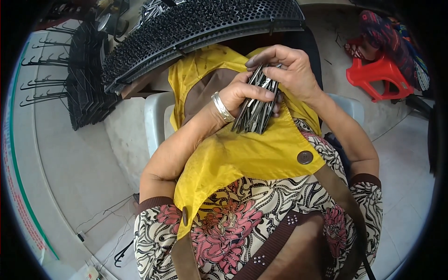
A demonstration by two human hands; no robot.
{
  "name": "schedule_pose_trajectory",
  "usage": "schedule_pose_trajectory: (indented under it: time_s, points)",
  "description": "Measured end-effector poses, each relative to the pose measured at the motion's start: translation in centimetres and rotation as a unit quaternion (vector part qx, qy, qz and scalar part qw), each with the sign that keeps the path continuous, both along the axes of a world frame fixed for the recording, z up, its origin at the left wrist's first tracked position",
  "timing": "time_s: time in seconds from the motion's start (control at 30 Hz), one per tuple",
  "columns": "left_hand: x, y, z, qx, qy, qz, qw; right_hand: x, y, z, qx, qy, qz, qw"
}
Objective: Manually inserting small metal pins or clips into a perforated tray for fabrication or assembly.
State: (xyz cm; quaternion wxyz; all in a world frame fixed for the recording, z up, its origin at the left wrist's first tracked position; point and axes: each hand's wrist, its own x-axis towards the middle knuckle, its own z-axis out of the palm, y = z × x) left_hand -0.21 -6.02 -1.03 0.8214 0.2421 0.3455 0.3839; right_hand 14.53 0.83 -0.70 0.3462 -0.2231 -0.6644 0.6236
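left hand: clasped | right hand: curled, close beside it

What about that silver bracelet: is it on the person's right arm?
No, the silver bracelet is worn just behind the left hand, which holds a bundle of thin dark pieces.

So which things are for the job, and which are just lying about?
Probably for the job:
thin sticks, held in the fingers
yellow apron, under the sticks
black tray with holes, in front

Probably just about:
red stool, off right
black stack, left, untouched
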Motion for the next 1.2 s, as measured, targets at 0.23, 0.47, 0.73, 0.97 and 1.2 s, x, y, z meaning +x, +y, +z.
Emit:
schedule_pose_trajectory:
  time_s: [0.23, 0.47, 0.73, 0.97, 1.2]
  points:
    - [-0.2, 0.1, -0.7, -0.019, -0.079, -0.002, 0.997, -0.3, -0.1, -0.8, -0.104, 0.039, -0.055, 0.992]
    - [-0.1, 0.2, -0.7, -0.039, -0.166, -0.002, 0.985, -0.2, -0.3, -0.8, 0.031, -0.02, -0.059, 0.998]
    - [0.3, -0.2, 0.9, -0.005, 0.05, 0.002, 0.999, -0.4, -1.1, 0.7, 0.116, -0.029, -0.05, 0.992]
    - [-0.3, 0.9, 0.1, -0.079, -0.07, 0.142, 0.984, -0.5, 0.0, -0.4, -0.254, 0.113, -0.131, 0.952]
    - [-1.6, 4.4, 1.3, -0.072, -0.131, 0.232, 0.961, -2.1, -0.7, -0.6, -0.428, 0.164, -0.01, 0.889]
